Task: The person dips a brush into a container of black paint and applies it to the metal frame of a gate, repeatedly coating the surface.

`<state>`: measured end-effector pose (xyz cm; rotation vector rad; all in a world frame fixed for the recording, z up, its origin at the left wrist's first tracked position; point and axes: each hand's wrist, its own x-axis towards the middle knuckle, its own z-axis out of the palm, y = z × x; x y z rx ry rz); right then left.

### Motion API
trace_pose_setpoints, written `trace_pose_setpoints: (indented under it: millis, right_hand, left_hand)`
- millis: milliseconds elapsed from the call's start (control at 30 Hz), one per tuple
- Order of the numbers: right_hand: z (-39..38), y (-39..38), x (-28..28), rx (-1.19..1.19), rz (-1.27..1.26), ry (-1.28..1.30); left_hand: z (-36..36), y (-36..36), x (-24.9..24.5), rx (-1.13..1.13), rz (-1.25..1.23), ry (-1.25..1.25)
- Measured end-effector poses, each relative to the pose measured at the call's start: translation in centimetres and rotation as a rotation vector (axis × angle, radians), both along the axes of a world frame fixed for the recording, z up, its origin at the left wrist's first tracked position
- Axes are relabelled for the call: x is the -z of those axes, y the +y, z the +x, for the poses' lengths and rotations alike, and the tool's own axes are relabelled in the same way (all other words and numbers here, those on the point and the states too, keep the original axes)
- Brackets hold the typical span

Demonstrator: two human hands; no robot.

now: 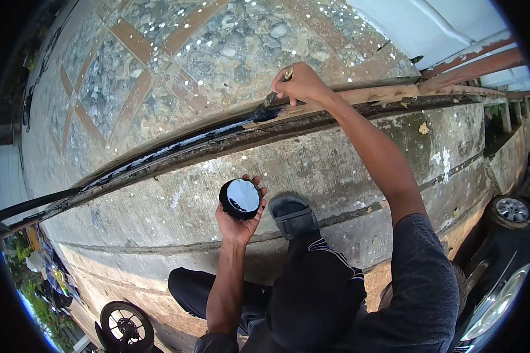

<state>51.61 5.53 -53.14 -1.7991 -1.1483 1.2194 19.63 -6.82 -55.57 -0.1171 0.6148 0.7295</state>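
Note:
My right hand (303,84) is closed round the handle of a paintbrush (269,100). Its dark bristles touch a long metal rail (359,94) that runs along the base of the paved floor. Left of the brush the rail is coated in wet, shiny black paint (188,141); to the right it is still reddish brown. Low in front of me, my left hand (241,226) grips a small round paint can (239,199) from beneath and the side. Black paint fills it, its surface reflecting the sky, and black smears cover the outside.
A stone-and-tile floor (218,53) spotted with white lies beyond the rail. My sandalled foot (291,216) rests on the concrete step (176,194). A dark car (500,265) stands at right, a motorcycle wheel (127,326) at lower left, and a white panel (436,29) at upper right.

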Motion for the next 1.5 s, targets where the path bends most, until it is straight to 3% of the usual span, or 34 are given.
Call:
trace_pose_setpoints:
  millis: [167,267,400,500,733,967,1300,1500]
  right_hand:
    - [7.8,-1.7,-1.1,0.035,-0.093,-0.241]
    - [6.5,-1.7,-2.2,0.042,0.097,-0.045]
    - [5.9,-2.4,-1.0,-0.064,-0.028,-0.101]
    - [8.6,-4.1,-2.2,0.029,-0.039,-0.235]
    - [4.0,-10.6,-6.4,0.483,0.204,0.285]
    - [-1.8,-14.8,-7.6,0.641,0.248,0.694]
    - [-3.3,-25.7,-14.1,0.880,0.159,0.656]
    - [-2.8,-22.7,-17.6,0.781,0.141,0.560]
  left_hand:
    - [-1.5,-0.3,-0.2,-0.008,-0.011,0.022]
    - [-1.1,-0.5,0.1,-0.021,-0.018,0.031]
    - [-1.0,-0.8,-0.1,-0.016,-0.035,-0.024]
    - [-2.6,-1.1,-0.6,-0.050,-0.025,0.002]
    - [-7.6,-4.0,-2.8,-0.128,-0.071,-0.012]
    - [-13.8,-5.1,-6.1,-0.139,-0.013,0.059]
    - [-23.4,-3.7,-11.3,-0.172,0.087,0.093]
    - [-23.5,-1.4,-12.0,-0.134,0.124,-0.021]
